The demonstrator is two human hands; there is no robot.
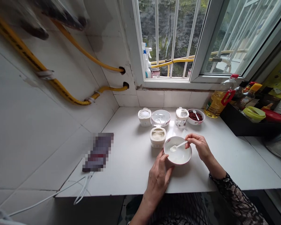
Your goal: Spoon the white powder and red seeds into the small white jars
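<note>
The left grip (157, 175), nearest the camera, has its fingers and thumb against the near left side of the bowl (186, 156), while the right grip (200, 147) pinches the handle of the spoon (181, 144), its head down inside the bowl. Whether the spoon head is loaded is hard to tell. The bowl could slide or tip if the spoon pushes hard on its far wall, since the left grip supports only one side. A slack pinch at the handle's end could let the spoon roll or flick what it carries over the rim. The open jar (157, 144) stands just beyond the left grip, right beside the bowl, so a nudge leftward could knock it, and its raised lid could catch a knuckle. Beyond it are a second jar (144, 122) and a clear-looking bowl (167, 116); a third jar (182, 120) and a bowl of dark red bits (203, 119) sit past the right grip, limiting a forward reach. Farther right are the oil bottle (214, 104) and black box (235, 123). Well left of the left grip, a cable (84, 191) droops over the table (124, 178) edge and could snag a sweeping arm.
</note>
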